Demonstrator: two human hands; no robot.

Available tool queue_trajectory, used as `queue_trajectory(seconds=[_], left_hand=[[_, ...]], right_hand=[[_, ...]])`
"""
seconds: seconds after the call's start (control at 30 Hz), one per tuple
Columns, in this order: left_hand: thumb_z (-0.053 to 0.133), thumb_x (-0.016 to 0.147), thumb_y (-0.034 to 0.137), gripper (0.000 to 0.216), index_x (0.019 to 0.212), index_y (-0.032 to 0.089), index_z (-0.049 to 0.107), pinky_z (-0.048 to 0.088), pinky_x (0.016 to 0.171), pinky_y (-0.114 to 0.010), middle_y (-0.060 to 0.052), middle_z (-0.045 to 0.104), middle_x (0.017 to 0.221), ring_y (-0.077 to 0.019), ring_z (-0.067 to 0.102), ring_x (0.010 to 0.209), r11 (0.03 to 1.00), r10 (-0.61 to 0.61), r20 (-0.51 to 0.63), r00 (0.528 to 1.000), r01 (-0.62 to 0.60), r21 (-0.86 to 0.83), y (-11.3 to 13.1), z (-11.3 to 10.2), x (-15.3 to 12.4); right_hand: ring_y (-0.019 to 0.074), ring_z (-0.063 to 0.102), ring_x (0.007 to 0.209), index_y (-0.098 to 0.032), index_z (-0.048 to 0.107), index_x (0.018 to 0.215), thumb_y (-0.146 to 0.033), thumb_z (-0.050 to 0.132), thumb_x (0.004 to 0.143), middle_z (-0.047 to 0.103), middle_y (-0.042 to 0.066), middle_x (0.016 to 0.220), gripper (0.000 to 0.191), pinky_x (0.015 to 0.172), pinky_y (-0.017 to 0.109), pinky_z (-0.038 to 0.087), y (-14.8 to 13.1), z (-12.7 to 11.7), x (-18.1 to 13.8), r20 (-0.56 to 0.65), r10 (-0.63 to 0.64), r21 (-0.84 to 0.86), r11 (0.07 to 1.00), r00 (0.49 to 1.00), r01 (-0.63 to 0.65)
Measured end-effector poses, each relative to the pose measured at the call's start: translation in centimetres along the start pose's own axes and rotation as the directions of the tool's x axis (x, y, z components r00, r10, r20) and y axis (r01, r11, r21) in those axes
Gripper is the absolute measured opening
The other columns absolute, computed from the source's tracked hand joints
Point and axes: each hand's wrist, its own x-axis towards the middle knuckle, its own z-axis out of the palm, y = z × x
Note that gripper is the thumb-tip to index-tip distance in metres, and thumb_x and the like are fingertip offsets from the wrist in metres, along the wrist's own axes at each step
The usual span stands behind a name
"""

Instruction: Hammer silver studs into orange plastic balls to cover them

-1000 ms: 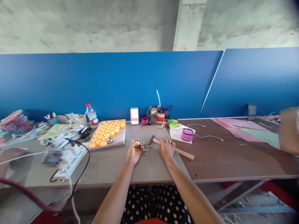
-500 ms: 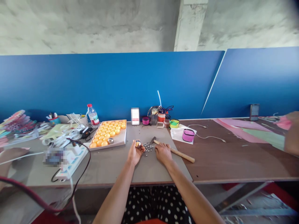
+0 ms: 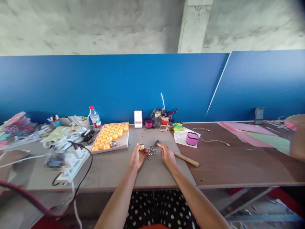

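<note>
Partition [image 3: 119,86]: a blue panel is seen behind everything, with a bare grey wall above it.
Worktop [image 3: 111,171]: all things are carried by it; its left and right ends are cut off by the picture's edges.
Co-worker's arm [image 3: 297,136]: only a blurred part is shown at the right edge, so its action cannot be made out.
Tray [image 3: 123,143]: it is filled partly with orange balls [image 3: 105,138]; one silver ball [image 3: 112,144] is placed at its near side.
Hammer [image 3: 184,157]: it is laid aslant, with the head close to the studs; a part of the handle is hidden.
Right hand [image 3: 167,155]: it has been moved from the middle of the handle towards the head, nearer to the studs, so small pieces are apparently being dealt with rather than the hammer. The fingers are bent at the handle; whether anything is gripped cannot be told.
Left hand [image 3: 138,156]: the fingers are closed around a ball.
Ball [image 3: 141,147]: it is held just left of the studs; orange and silver are seen, but its lower side is covered.
Studs [image 3: 151,150]: they are scattered in a small heap between the hands; single shapes are too small to be made out.
</note>
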Motion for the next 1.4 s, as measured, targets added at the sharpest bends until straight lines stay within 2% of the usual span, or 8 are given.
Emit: queue_trajectory(seconds=[0.27, 0.4, 0.53, 0.63, 0.73, 1.03, 1.2, 1.4], left_hand=[[0.058, 0.070, 0.014, 0.031, 0.100, 0.018, 0.052, 0.050, 0.065, -0.028, -0.001, 0.060, 0.068, -0.0143, 0.062, 0.065, 0.999, 0.048, 0.017, 0.999, -0.048, -0.020, -0.2, -0.1, 0.1], [0.060, 0.068, 0.010, 0.032, 0.099, 0.018, 0.053, 0.051, 0.068, -0.029, -0.002, 0.062, 0.072, -0.0148, 0.063, 0.068, 0.999, 0.055, -0.006, 0.998, -0.055, 0.003, -0.2, -0.1, 0.1], [0.063, 0.070, 0.016, 0.024, 0.092, 0.017, 0.054, 0.051, 0.067, -0.029, -0.002, 0.062, 0.074, -0.0141, 0.062, 0.067, 0.998, 0.058, 0.028, 0.998, -0.059, 0.024, -0.2, -0.1, 0.0], [0.064, 0.072, 0.022, 0.018, 0.086, 0.015, 0.056, 0.050, 0.065, -0.027, -0.004, 0.063, 0.075, -0.0128, 0.061, 0.064, 0.996, 0.056, 0.070, 0.996, -0.061, 0.064, -0.1, 0.0, -0.2], [0.063, 0.073, 0.026, 0.017, 0.083, 0.014, 0.056, 0.049, 0.063, -0.027, -0.004, 0.063, 0.074, -0.0131, 0.061, 0.063, 0.995, 0.037, 0.091, 0.995, -0.045, 0.094, -0.1, 0.0, -0.2], [0.060, 0.075, 0.026, 0.019, 0.090, 0.017, 0.055, 0.049, 0.060, -0.027, -0.003, 0.063, 0.072, -0.0139, 0.061, 0.061, 0.992, 0.024, 0.069, 0.997, -0.032, 0.121, -0.4, 0.0, -0.1], [0.061, 0.074, 0.027, 0.020, 0.090, 0.016, 0.055, 0.049, 0.060, -0.029, -0.004, 0.063, 0.071, -0.0152, 0.061, 0.061, 0.988, 0.025, 0.100, 0.995, -0.040, 0.149, -0.6, 0.3, -0.3], [0.063, 0.073, 0.029, 0.025, 0.093, 0.016, 0.056, 0.049, 0.064, -0.031, -0.004, 0.064, 0.072, -0.0151, 0.061, 0.061, 0.980, 0.030, 0.140, 0.990, -0.057, 0.192, -0.9, 0.1, -0.2]], right_hand=[[0.0166, 0.058, 0.073, -0.018, 0.058, 0.085, -0.032, 0.040, 0.082, 0.064, 0.006, 0.080, 0.023, 0.067, 0.026, 0.042, -0.1, 0.7, 0.6, -0.075, 0.142, 0.273, 0.955, 0.987, -0.117], [0.0159, 0.054, 0.061, -0.019, 0.060, 0.075, -0.037, 0.047, 0.077, 0.060, 0.002, 0.064, 0.022, 0.058, 0.026, 0.040, -0.7, 0.3, 1.2, 0.021, 0.235, 0.396, 0.891, 0.972, -0.224], [0.0118, 0.046, 0.046, -0.019, 0.060, 0.077, -0.040, 0.052, 0.073, 0.049, -0.003, 0.047, 0.023, 0.050, 0.024, 0.036, -1.6, -0.4, 1.8, 0.191, 0.323, 0.613, 0.698, 0.927, -0.370], [0.0099, 0.049, 0.049, -0.017, 0.060, 0.080, -0.037, 0.056, 0.067, 0.055, -0.002, 0.059, 0.025, 0.054, 0.025, 0.039, -2.6, -0.8, 2.3, 0.300, 0.305, 0.757, 0.501, 0.904, -0.420], [0.0080, 0.048, 0.049, -0.017, 0.058, 0.082, -0.034, 0.059, 0.064, 0.057, -0.002, 0.065, 0.025, 0.055, 0.025, 0.039, -3.7, -0.6, 2.6, 0.370, 0.261, 0.793, 0.412, 0.892, -0.450], [0.0079, 0.042, 0.050, -0.018, 0.055, 0.070, -0.033, 0.059, 0.062, 0.049, -0.006, 0.057, 0.017, 0.052, 0.022, 0.034, -4.2, 2.8, 2.4, 0.341, 0.249, 0.808, 0.415, 0.907, -0.418], [0.0085, 0.042, 0.053, -0.019, 0.055, 0.068, -0.034, 0.061, 0.061, 0.049, -0.005, 0.059, 0.018, 0.053, 0.022, 0.035, -4.6, 2.8, 1.9, 0.348, 0.220, 0.840, 0.358, 0.911, -0.407], [0.0089, 0.042, 0.053, -0.019, 0.054, 0.069, -0.033, 0.060, 0.062, 0.049, -0.005, 0.060, 0.016, 0.053, 0.023, 0.036, -4.8, 2.4, 1.6, 0.352, 0.246, 0.822, 0.381, 0.903, -0.424]])
